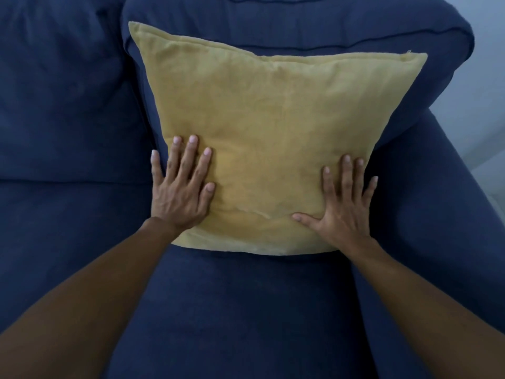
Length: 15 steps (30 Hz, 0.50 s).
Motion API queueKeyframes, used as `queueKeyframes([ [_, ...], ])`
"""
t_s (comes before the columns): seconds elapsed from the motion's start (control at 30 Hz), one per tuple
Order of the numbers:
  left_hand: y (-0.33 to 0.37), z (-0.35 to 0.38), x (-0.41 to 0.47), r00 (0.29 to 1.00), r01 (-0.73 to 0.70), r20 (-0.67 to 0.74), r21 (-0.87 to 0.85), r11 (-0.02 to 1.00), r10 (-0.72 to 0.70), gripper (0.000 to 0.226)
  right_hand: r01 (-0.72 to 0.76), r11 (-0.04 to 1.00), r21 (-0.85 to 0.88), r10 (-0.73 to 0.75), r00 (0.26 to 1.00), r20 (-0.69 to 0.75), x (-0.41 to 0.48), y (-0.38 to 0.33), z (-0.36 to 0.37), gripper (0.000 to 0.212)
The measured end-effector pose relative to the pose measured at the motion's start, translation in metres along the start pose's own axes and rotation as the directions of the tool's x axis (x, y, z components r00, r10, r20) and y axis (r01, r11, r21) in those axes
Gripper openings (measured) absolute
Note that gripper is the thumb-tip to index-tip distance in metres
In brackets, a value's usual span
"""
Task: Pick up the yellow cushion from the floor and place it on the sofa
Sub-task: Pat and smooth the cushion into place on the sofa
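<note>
The yellow cushion [269, 138] stands leaning against the back cushion of the dark blue sofa [232, 310], its lower edge on the seat. My left hand [181, 188] lies flat on the cushion's lower left corner, fingers spread. My right hand [343, 207] lies flat on the lower right corner, fingers spread, thumb pointing left. Neither hand grips the fabric; both palms rest against the cushion's face.
The sofa's right armrest [442, 203] runs along the right side. A second blue back cushion [62, 91] fills the left. A pale wall and floor [489, 110] show at the far right.
</note>
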<state>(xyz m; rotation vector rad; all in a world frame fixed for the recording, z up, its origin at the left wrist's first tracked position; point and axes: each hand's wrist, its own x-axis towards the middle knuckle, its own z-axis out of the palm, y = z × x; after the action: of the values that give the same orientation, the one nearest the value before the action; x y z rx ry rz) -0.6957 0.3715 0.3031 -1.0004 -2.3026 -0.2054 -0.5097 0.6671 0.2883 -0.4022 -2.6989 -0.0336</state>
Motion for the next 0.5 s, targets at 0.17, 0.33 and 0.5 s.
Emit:
queueKeyframes([
  [0.17,-0.007,-0.015,-0.02,0.998,0.056,0.018,-0.051,0.997,-0.055,0.066,-0.017,0.998,0.053,0.019,0.999,-0.037,-0.015,0.007,-0.008,0.122],
  [0.33,0.027,-0.017,-0.049,0.999,-0.038,-0.002,-0.077,0.996,0.038,0.078,0.137,0.985,0.108,-0.124,0.985,-0.121,-0.038,-0.025,-0.006,0.125],
  [0.5,0.067,0.0,-0.067,1.0,-0.018,0.015,-0.103,0.994,0.02,0.102,0.184,0.978,0.103,-0.172,0.978,-0.116,-0.046,-0.061,0.014,0.125],
])
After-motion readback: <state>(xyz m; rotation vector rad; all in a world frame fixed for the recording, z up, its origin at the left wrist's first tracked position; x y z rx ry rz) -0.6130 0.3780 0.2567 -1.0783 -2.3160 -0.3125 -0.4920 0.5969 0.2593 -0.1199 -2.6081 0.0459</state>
